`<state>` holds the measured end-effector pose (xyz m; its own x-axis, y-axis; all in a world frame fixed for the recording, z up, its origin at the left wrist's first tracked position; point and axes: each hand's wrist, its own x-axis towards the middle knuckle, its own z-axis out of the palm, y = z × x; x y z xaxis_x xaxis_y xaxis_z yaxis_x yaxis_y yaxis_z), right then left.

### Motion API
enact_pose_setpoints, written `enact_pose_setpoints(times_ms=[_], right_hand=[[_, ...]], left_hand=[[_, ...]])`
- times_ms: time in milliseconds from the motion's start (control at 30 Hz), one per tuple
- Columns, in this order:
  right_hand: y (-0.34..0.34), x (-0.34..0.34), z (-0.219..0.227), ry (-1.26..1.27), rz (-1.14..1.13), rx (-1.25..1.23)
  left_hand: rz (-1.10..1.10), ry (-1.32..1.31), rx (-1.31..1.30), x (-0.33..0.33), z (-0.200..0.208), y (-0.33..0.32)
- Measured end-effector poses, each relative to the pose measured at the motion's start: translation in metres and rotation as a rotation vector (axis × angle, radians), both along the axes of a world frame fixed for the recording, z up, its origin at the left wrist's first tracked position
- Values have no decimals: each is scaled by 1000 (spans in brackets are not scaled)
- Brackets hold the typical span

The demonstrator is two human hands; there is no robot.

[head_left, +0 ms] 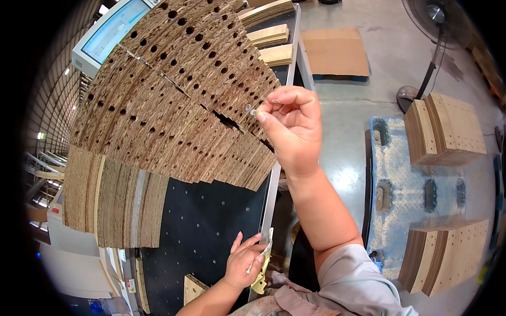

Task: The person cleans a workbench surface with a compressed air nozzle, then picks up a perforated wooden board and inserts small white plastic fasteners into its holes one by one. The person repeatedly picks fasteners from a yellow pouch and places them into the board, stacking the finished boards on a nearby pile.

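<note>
My right hand (292, 124) is raised beside a tall stack of particleboard panels (174, 89), whose drilled edges face me. Its thumb and forefinger pinch a small pale, roundish piece (253, 112), too small to name, close to the panel edges. Lower down, over the table's near edge, my left hand (244, 265) has its fingers partly stretched. It holds a thin white and yellow sheet (268, 255) at its thumb side. What lies inside the left palm is hard to make out.
The panels stand on a black studded table (203, 210); shorter boards (129, 203) stand left. A monitor (113, 31) rises behind them. To the right, a blue pallet (390, 231) carries panel stacks (445, 129). Beyond are a cardboard sheet (336, 51) and a fan (435, 21).
</note>
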<state>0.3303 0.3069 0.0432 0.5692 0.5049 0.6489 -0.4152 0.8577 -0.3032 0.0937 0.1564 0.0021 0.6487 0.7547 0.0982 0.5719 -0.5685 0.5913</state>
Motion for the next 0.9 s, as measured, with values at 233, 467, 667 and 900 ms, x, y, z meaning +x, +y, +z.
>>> enact_pose_setpoints(times_ms=[233,467,667,900], right_hand=[[18,-3,4,-110,-167,-41],[21,-2,0,-214,-313,-99],[16,-6,7,-276,-525,-149],[14,0,12,-428,-744,-157]], left_hand=[[5,-5,18,0,0,2],[-15,-14,-26,-2,-1,3],[-4,-14,-29,-1,-1,2],[-8,-10,-19,-1,-1,2]])
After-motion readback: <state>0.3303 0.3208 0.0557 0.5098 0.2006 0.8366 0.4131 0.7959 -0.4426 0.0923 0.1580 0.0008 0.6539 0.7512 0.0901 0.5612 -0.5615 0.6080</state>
